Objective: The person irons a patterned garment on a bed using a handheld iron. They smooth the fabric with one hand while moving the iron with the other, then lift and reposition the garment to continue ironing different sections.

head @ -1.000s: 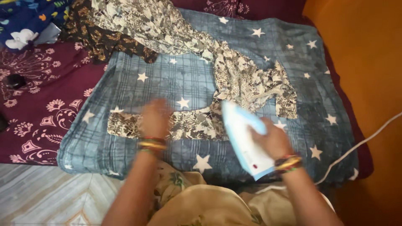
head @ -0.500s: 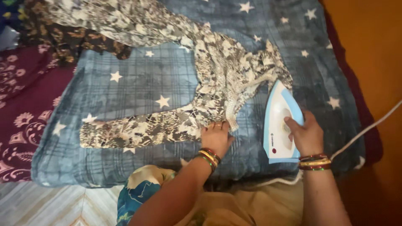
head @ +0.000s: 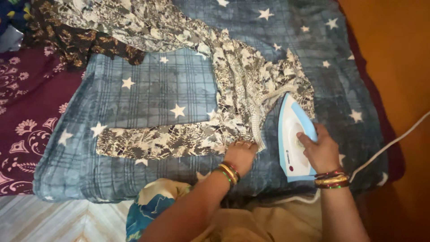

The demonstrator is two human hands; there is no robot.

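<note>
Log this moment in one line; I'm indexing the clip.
left hand: pressing brown-and-cream leaf-print garment flat | right hand: gripping white-and-blue electric iron | surface: blue star-patterned plaid blanket

A bed covered in a maroon flowered sheet (head: 27, 116) is carrying everything. A blue checked blanket with white stars (head: 152, 89) is lying folded on it — serving as the pressing pad. Across the blanket a grey-and-white printed garment (head: 233, 89) is spreading (one sleeve stretched leftward), and a white-and-blue iron (head: 291, 134) is sitting beside it — cord (head: 389, 141) trailing right.
</note>
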